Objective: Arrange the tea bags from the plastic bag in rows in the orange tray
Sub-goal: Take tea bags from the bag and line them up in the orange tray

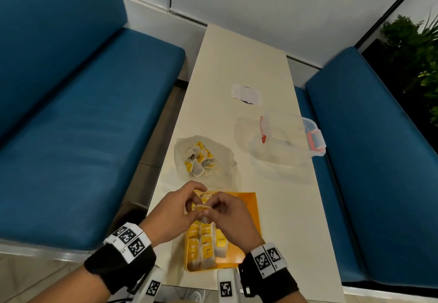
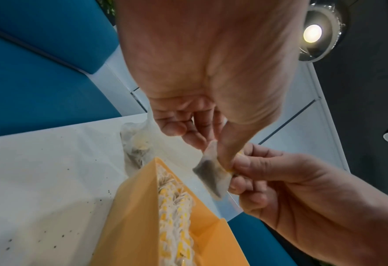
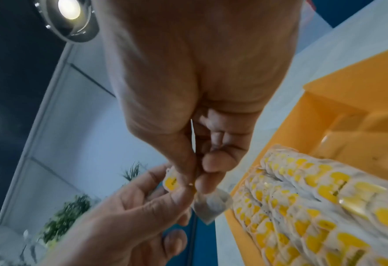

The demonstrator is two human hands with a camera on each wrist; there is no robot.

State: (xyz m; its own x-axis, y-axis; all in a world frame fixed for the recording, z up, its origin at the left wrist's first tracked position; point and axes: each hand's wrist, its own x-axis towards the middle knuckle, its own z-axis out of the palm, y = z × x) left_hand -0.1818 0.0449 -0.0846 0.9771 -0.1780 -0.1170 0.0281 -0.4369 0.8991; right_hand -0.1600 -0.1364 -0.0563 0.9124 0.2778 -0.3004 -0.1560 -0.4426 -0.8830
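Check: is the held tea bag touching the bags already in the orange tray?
Apart. The left wrist view shows the tea bag pinched by left hand and right hand, with table visible between it and the tray rows.

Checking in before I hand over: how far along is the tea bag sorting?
Partly done. Rows of tea bags already fill the left part of the orange tray; its right part is bare. In hand: the left hand and right hand together pinch one tea bag above the tray. Left: a heap remains in the plastic bag.

Bare tray floor (image 1: 246, 210) right of tea-bag rows (image 1: 206, 243), plastic bag (image 1: 203, 158) beyond
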